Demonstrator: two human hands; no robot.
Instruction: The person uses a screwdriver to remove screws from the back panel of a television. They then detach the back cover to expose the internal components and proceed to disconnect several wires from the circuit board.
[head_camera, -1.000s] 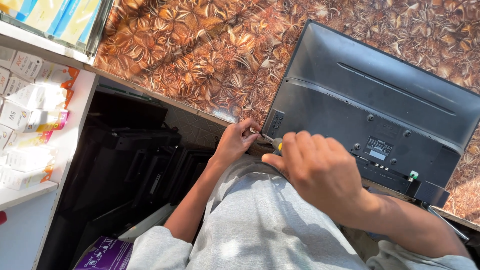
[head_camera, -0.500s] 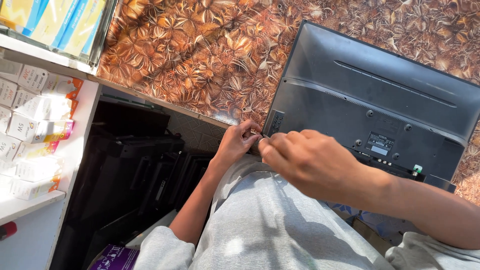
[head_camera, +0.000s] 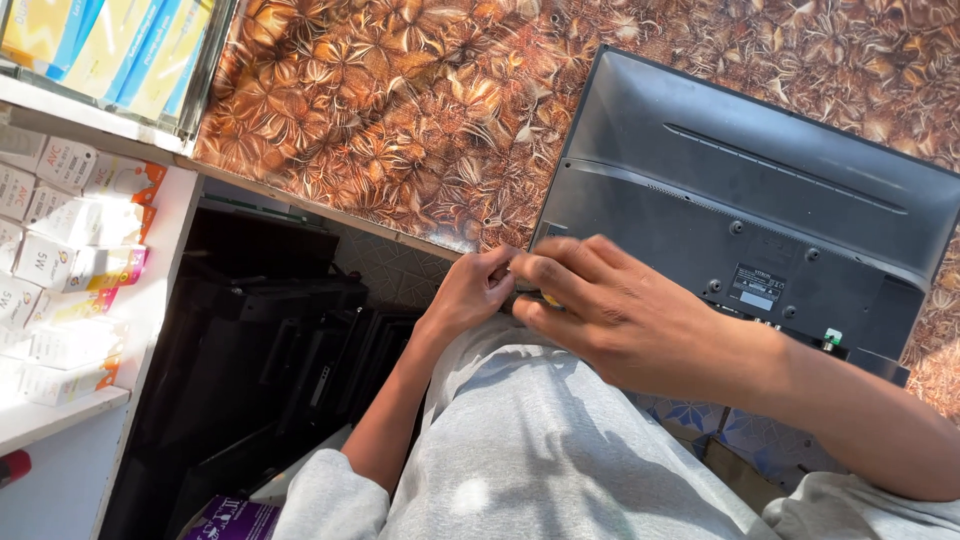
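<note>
Here both hands, left hand (head_camera: 478, 292) and right hand (head_camera: 612, 312), meet at the monitor (head_camera: 760, 200) corner.

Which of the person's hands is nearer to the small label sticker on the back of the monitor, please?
Right. The right hand lies on the monitor back, just left of the label sticker; the left hand sits farther left, at the corner.

We see a monitor back (head_camera: 760, 190) of matt dark plastic with fine ridged vents. The countertop (head_camera: 420, 110) beneath it looks glossy, a smooth laminate printed with brown leaves. Small boxes (head_camera: 70, 230) are smooth cardboard. The grey garment (head_camera: 530, 440) is soft knit cloth.
</note>
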